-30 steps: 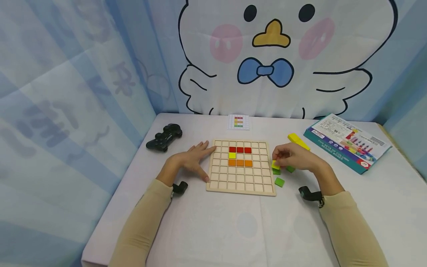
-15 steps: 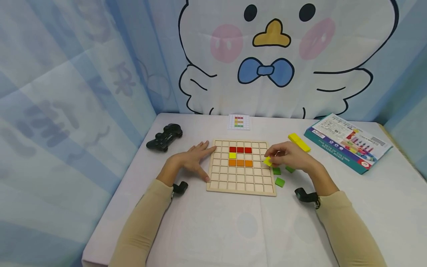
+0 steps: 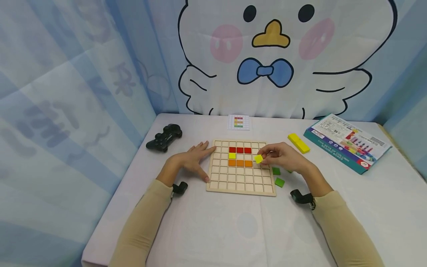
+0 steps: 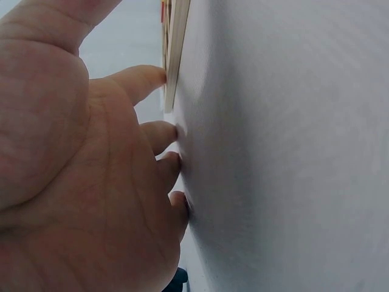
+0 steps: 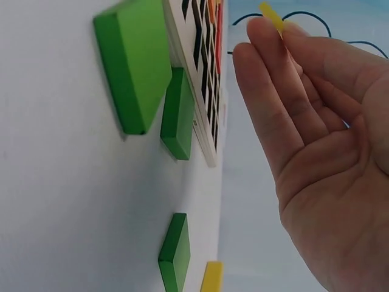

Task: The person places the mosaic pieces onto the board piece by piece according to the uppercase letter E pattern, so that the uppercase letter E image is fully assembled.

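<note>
A wooden grid board [image 3: 240,187] lies on the white table. Set in its cells are a row of red tiles [image 3: 240,150], one yellow tile [image 3: 232,155] at the left below them, and a row of orange tiles [image 3: 240,163]. Thumb and forefinger of my right hand [image 3: 283,155] pinch another yellow tile [image 3: 258,158] above the right part of the board; the right wrist view shows this tile [image 5: 271,16] edge-on at the fingertips. With fingers spread, my left hand [image 3: 193,159] rests at the board's left edge, its thumb and forefinger touching the frame.
Green tiles [image 3: 279,182] lie just right of the board. Two yellow blocks [image 3: 298,143] sit farther back, near a teal-edged box [image 3: 348,142]. A card with a coloured pattern [image 3: 238,122] lies behind the board. At the back left is a black game controller [image 3: 164,137].
My right hand has carried the yellow tile leftward from beside the green tiles to over the board. My left hand and the board have stayed in place.
</note>
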`<state>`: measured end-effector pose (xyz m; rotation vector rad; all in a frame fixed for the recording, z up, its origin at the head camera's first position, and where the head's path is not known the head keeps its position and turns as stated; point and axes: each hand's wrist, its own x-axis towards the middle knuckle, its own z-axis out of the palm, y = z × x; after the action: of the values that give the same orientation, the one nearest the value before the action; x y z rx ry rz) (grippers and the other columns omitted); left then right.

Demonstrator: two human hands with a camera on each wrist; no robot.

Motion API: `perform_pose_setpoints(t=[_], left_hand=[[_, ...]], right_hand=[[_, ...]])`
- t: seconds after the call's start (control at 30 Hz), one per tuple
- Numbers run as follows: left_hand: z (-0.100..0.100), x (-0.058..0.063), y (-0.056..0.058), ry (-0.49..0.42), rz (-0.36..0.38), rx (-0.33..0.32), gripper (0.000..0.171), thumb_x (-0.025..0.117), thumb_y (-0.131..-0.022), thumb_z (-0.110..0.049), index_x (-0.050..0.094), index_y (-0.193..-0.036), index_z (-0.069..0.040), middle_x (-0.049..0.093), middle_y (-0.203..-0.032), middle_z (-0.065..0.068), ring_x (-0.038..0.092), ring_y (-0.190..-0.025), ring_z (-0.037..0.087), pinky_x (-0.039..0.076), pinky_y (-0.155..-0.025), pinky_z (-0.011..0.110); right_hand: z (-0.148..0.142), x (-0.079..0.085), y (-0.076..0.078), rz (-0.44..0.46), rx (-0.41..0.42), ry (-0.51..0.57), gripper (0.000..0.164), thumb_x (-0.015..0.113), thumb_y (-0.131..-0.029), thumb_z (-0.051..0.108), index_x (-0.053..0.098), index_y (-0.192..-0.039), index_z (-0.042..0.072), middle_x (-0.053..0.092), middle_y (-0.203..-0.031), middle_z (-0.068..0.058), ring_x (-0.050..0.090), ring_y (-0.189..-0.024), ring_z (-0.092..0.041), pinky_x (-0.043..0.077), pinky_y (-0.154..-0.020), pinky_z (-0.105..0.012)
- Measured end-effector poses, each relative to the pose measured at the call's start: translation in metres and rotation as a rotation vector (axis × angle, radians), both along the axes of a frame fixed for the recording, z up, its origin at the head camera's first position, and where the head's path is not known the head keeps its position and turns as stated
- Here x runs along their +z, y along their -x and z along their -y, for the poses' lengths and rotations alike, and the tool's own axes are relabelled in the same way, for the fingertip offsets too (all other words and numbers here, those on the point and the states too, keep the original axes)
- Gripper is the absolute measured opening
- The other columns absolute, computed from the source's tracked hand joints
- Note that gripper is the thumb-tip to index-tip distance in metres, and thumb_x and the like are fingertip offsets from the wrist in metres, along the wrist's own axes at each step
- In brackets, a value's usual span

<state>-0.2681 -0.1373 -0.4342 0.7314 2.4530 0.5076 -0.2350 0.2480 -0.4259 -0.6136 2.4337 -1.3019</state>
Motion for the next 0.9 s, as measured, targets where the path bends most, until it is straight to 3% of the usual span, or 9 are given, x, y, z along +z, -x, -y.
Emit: perform_pose_setpoints(t=[0.5, 0.9], left_hand=[[0.000, 0.000, 0.000, 0.012, 0.001, 0.009, 0.135, 0.094, -0.066, -0.058, 0.011, -0.169, -0.029, -0.009, -0.176, 0.007, -0.012, -0.163, 0.027, -0.004, -0.132, 0.051], [0.000, -0.002, 0.001, 0.014, 0.001, 0.005, 0.135, 0.093, -0.066, -0.059, 0.011, -0.169, -0.029, -0.009, -0.176, 0.007, -0.013, -0.163, 0.027, -0.005, -0.132, 0.050]], right_hand=[[0.024, 0.002, -0.002, -0.161, -0.013, -0.052, 0.029, 0.077, -0.096, 0.018, 0.074, -0.121, 0.005, 0.069, -0.095, -0.004, 0.060, -0.089, -0.022, 0.050, -0.076, -0.022], [0.057, 0.010, 0.001, -0.259, 0.034, -0.045, 0.027, 0.075, -0.097, 0.015, 0.074, -0.122, 0.004, 0.073, -0.100, -0.005, 0.062, -0.090, -0.021, 0.054, -0.080, -0.028]])
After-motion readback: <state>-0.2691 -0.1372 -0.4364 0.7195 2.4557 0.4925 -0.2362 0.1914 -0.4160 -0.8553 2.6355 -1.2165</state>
